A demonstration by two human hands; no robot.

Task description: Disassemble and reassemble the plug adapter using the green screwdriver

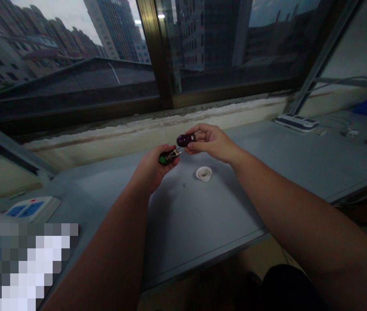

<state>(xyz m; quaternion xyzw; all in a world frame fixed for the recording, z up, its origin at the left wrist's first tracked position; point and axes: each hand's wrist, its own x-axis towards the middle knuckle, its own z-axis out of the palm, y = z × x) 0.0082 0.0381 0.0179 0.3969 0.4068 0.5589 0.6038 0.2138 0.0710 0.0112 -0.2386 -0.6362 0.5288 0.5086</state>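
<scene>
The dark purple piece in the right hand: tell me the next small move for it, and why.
Probably ease the dark purple piece in the right hand left, toward the green-tipped part in the left hand. The two are held almost end to end above the table, a thin metal bit between them.

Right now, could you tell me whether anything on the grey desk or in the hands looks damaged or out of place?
Nothing looks damaged. The left hand holds a small dark object with a green end, the right hand a dark purple rounded piece. A small white ring lies alone on the grey desk, flat and unspilled.
</scene>
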